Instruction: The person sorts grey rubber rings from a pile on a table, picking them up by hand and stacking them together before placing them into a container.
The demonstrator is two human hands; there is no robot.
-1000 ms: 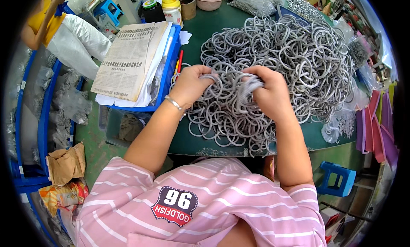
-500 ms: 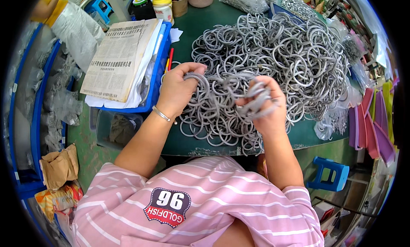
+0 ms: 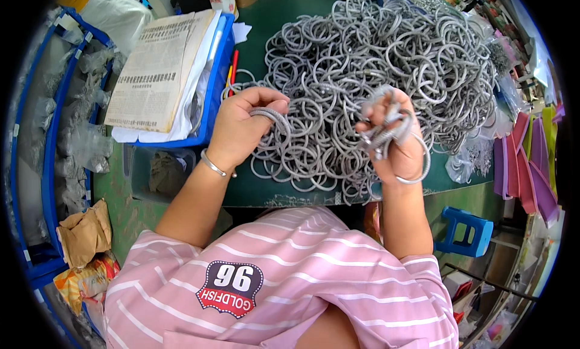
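A large tangled heap of grey rings (image 3: 386, 65) covers much of the dark green table. Over its near left side, my left hand (image 3: 244, 125) is closed, its fingers and thumb pinching a few curved grey rings (image 3: 279, 121) held together. To the right, my right hand (image 3: 396, 147) holds a small bunch of grey rings (image 3: 386, 128) in its curled, upturned fingers. One ring of that bunch hangs loosely round toward the wrist. The right fingers are partly blurred and partly covered by the rings.
Left of the heap stands a blue bin (image 3: 220, 86) with newspapers (image 3: 160, 71) on top. Below it is a clear plastic tub (image 3: 139, 174). A blue stool (image 3: 465, 231) stands on the floor at right, near pink and purple strips (image 3: 516, 159). Blue shelving (image 3: 51, 144) lines the far left.
My right hand has moved right and turned palm up, with its rings bunched in the fingers. My left hand keeps its pinch on its rings. The whole view has shifted slightly.
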